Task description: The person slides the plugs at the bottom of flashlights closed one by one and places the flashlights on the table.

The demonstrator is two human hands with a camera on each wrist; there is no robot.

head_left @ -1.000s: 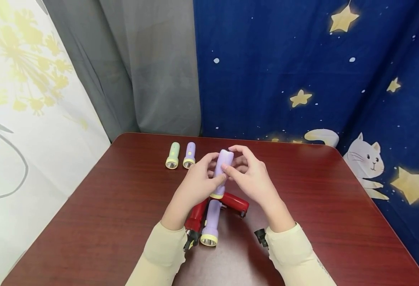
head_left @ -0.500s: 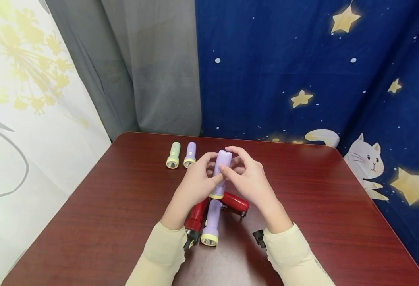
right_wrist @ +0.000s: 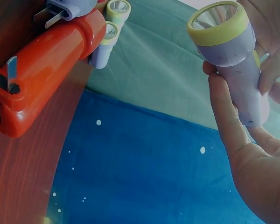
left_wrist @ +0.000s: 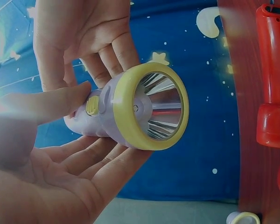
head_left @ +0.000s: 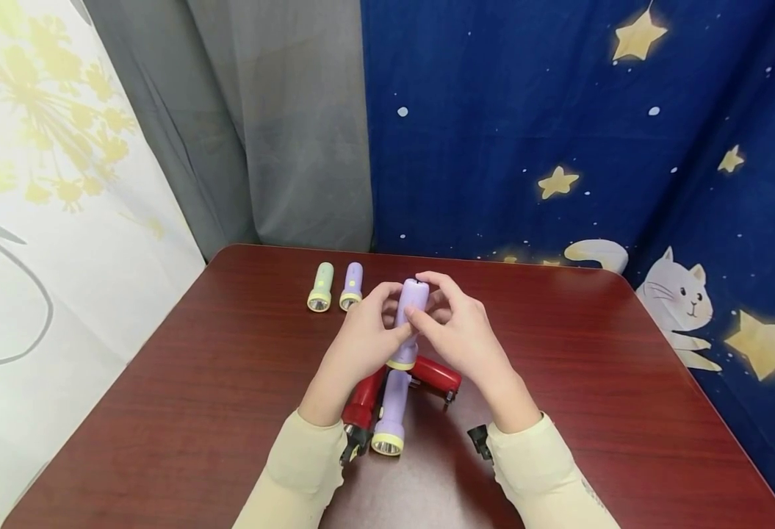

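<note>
Both hands hold a light purple flashlight (head_left: 411, 312) with a yellow head ring, raised above the table. Its reflector faces down toward the person. My left hand (head_left: 369, 339) grips it from the left; in the left wrist view the thumb lies by the yellow switch (left_wrist: 92, 105) and the fingers support the barrel. My right hand (head_left: 463, 330) holds the barrel from the right between thumb and fingers, with the index finger at the tail end. Just below lie another purple flashlight (head_left: 394, 411) and two red flashlights, one at left (head_left: 363, 400), one at right (head_left: 435, 375).
A green flashlight (head_left: 321, 286) and a small purple flashlight (head_left: 352, 285) lie side by side at the back left of the brown table (head_left: 228, 382). Metal plug prongs (right_wrist: 11, 74) stick out of a red flashlight. Curtains hang behind the table's far edge.
The held flashlight's tail end has shifted slightly left, together with the right hand. In the last half second almost nothing moved; both hands still hold the flashlight.
</note>
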